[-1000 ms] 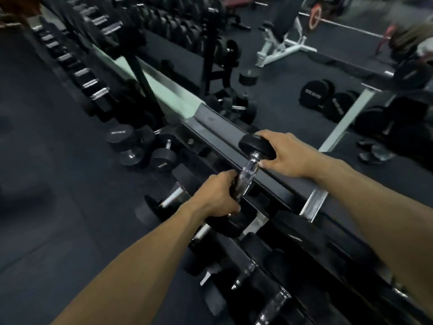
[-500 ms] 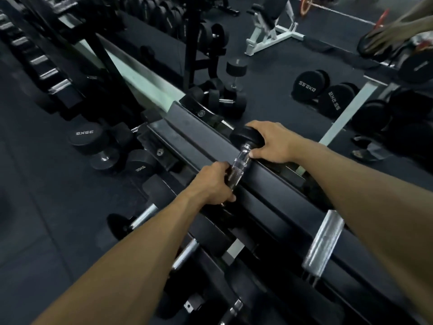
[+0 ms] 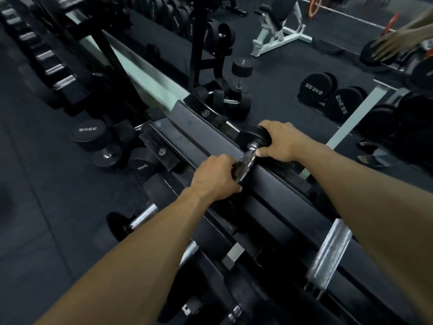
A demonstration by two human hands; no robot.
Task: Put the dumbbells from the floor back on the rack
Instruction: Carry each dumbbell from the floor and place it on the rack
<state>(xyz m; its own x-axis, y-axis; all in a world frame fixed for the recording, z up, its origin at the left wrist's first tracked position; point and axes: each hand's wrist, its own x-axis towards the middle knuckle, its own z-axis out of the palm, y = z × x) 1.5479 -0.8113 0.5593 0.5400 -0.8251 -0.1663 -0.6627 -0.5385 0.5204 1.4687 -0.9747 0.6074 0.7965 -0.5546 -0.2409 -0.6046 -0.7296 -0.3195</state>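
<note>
A black dumbbell with a chrome handle (image 3: 248,157) lies across the top rail of the black rack (image 3: 187,127). My left hand (image 3: 214,177) is closed around the near part of the handle and hides the near head. My right hand (image 3: 282,140) grips the far round head (image 3: 251,136). Several other dumbbells sit on the floor: a 35 kg pair (image 3: 87,133) left of the rack's end and a small cluster (image 3: 228,99) beyond it.
Chrome handles of racked dumbbells (image 3: 329,252) show on the rack's lower tiers. A second loaded rack (image 3: 46,55) runs along the left. Big 55.2 kg dumbbells (image 3: 315,86), a white bench frame (image 3: 278,41) and another person's hand (image 3: 396,43) lie beyond.
The dumbbell has come down from above the rail onto the rack's top rail, both hands moving with it. My view has shifted closer over the rack.
</note>
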